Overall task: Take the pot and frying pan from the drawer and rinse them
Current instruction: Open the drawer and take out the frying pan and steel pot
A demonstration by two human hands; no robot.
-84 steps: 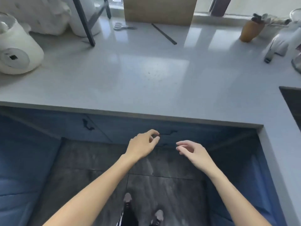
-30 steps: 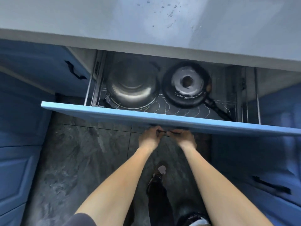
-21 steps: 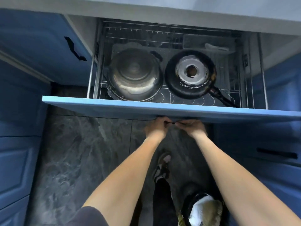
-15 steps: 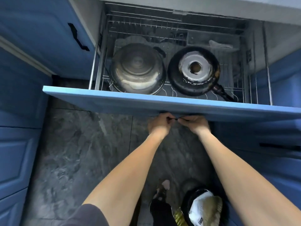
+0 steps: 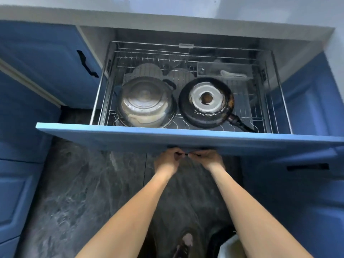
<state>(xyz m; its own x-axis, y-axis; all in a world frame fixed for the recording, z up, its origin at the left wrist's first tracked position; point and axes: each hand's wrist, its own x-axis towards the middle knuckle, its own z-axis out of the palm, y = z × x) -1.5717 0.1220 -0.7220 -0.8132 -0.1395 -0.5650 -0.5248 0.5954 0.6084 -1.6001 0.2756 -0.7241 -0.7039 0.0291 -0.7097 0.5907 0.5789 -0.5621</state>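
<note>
Lying beyond both hands (image 5: 188, 159): pot (image 5: 147, 102).

Both forearms reach forward, bare; left hand (image 5: 168, 161) and right hand (image 5: 209, 159) curled side by side, knuckles nearly touching.

We see the blue drawer (image 5: 186, 140) pulled further out from under the counter than a second ago, now baring its whole wire basket (image 5: 186, 53), with white plates (image 5: 147, 70) showing at twelve o'clock of the upturned pot (image 5: 146, 102).
</note>
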